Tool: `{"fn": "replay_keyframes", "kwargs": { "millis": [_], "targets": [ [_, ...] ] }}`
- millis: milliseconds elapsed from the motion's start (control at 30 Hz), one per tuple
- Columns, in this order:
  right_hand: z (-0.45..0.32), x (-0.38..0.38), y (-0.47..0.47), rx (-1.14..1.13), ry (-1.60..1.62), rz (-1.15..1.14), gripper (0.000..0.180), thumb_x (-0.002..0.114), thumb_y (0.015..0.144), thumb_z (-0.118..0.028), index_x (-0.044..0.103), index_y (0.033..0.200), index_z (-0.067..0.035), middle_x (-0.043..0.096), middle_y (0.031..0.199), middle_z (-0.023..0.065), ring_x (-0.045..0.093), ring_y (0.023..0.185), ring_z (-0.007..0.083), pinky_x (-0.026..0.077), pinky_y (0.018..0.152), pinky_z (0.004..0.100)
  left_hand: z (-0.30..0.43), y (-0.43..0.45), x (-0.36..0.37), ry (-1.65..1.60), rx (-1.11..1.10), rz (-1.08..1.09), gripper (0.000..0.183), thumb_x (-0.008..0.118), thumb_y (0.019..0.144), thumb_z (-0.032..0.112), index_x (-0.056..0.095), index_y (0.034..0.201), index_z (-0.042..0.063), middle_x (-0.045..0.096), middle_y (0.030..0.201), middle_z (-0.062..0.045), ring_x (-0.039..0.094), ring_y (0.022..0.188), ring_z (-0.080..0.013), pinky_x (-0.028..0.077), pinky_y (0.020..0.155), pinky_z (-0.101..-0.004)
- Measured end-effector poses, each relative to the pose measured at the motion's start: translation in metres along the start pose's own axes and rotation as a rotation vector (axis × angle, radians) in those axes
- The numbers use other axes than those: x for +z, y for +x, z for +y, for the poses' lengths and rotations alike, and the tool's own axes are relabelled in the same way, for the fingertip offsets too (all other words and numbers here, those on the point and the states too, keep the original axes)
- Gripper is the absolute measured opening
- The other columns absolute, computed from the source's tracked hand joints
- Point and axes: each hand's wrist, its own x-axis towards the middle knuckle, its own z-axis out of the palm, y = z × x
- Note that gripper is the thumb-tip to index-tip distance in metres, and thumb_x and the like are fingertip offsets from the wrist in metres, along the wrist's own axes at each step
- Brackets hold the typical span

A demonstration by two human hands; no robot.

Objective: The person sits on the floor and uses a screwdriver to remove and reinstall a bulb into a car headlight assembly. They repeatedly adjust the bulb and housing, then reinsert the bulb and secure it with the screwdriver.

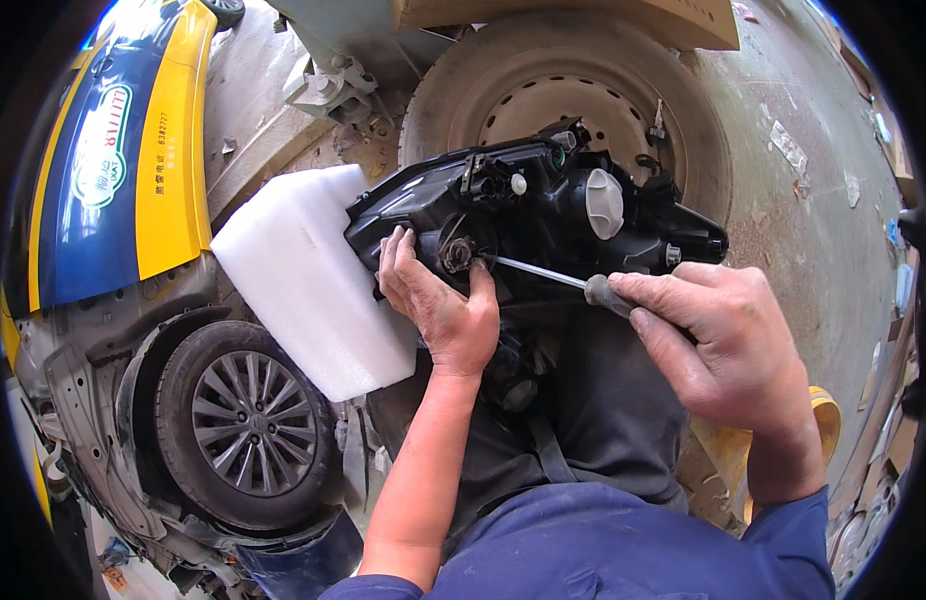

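A black plastic car headlamp housing [538, 202] lies with its back upward, above my lap. My left hand [440, 300] rests on its left part, thumb and fingers on either side of a round opening with a dark ring-shaped part [458, 255] in it. In my right hand [710, 337] is a screwdriver [609, 294], its steel shaft pointing left and its tip by my left thumb, at the edge of that opening. A round white cap [604, 204] sits on the housing's back. Under the housing's left end is a white foam block [305, 277].
Behind the housing lies a large wheel with a dusty tyre [440, 97], a cardboard box [583, 16] above it. At left stand a partly stripped car with its wheel [254, 424] and a blue and yellow door panel [170, 150]. A second dark lamp-like part [519, 390] is at my lap.
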Motion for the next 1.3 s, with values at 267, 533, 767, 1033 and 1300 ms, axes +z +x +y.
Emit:
{"fn": "replay_keyframes", "kwargs": {
  "millis": [267,533,767,1033,1300],
  "targets": [
    [0.001,0.008,-0.006,0.044,-0.03,0.014,0.027,0.082,0.098,-0.009,0.088,0.124,-0.006,0.071,0.078,0.0124,0.071,0.069,0.034,0.053,0.064,0.0462,0.002,0.002,-0.002,-0.019,-0.029,-0.005,0.09,0.088,0.084,0.005,0.045,0.163,-0.001,0.048,0.169,-0.024,0.037,0.164,-0.0482,0.022,0.14,-0.0608],
    [-0.003,0.009,-0.008,0.084,-0.001,0.047,0.029,0.082,0.098,-0.009,0.087,0.126,-0.005,0.072,0.079,0.0132,0.07,0.07,0.034,0.051,0.067,0.0457,0.005,0.001,-0.002,-0.059,-0.066,0.001,0.095,0.097,0.082,0.01,0.046,0.162,0.0,0.049,0.168,-0.023,0.037,0.164,-0.048,0.022,0.14,-0.0613],
    [-0.002,0.009,-0.004,0.075,-0.004,0.008,0.032,0.078,0.098,-0.002,0.086,0.129,0.0,0.074,0.082,0.0163,0.071,0.07,0.0315,0.053,0.066,0.0414,0.015,0.01,0.004,0.014,-0.156,0.02,0.1,0.1,0.08,0.01,0.042,0.161,0.0,0.049,0.163,-0.023,0.04,0.158,-0.0484,0.026,0.136,-0.0609],
    [0.006,0.013,0.012,0.009,0.007,0.0,0.028,0.079,0.1,-0.009,0.086,0.127,-0.003,0.075,0.085,0.018,0.074,0.076,0.0373,0.057,0.07,0.0467,0.025,0.031,-0.015,0.139,-0.27,-0.106,0.12,0.105,0.075,0.018,0.039,0.175,0.01,0.049,0.152,-0.018,0.046,0.145,-0.0448,0.032,0.13,-0.0617],
    [0.021,0.014,0.011,0.0,0.015,0.005,0.028,0.08,0.1,-0.007,0.087,0.127,-0.002,0.075,0.084,0.0169,0.073,0.074,0.0365,0.056,0.068,0.0448,0.028,0.057,-0.025,0.287,-0.223,-0.262,0.109,0.108,0.074,0.023,0.055,0.168,0.014,0.045,0.168,-0.021,0.044,0.157,-0.0478,0.037,0.135,-0.0572]
  ]
}}
